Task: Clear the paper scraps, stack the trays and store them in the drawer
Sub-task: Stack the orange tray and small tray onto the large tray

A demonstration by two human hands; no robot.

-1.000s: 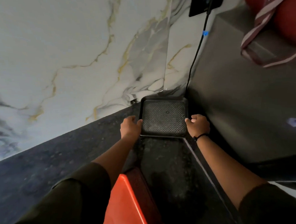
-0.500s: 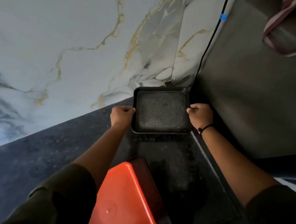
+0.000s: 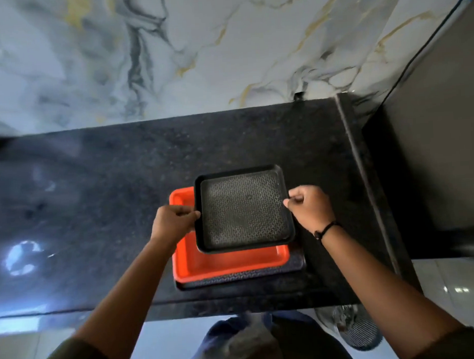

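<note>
I see a small black tray [image 3: 244,210] held by both hands over the dark speckled surface [image 3: 107,186]. My left hand [image 3: 173,223] is clamped on its left rim, thumb on top and the fingers curled under; my right hand [image 3: 310,207] is clamped on the right rim in a loose fist. The two hands are apart, one on each side of the tray.

The black tray is nearly square with rounded corners, a low raised rim and a floor covered in a fine embossed lattice that catches a dull grey sheen. It sits above an orange tray [image 3: 229,263], covering that tray's far right part; whether it touches it or hangs just over it I cannot tell. The orange tray is larger, glossy, with a smooth floor and a rounded lip, and its left and near sides show past the black one.

Under the orange tray lies a larger dark tray [image 3: 262,274], visible only as a textured strip along the near and right edges. The stack stands near the front edge of the surface, toward its right end. A black band [image 3: 325,229] circles the right wrist. Behind the surface rises a marble-patterned wall [image 3: 223,42] with grey and gold veins.
</note>
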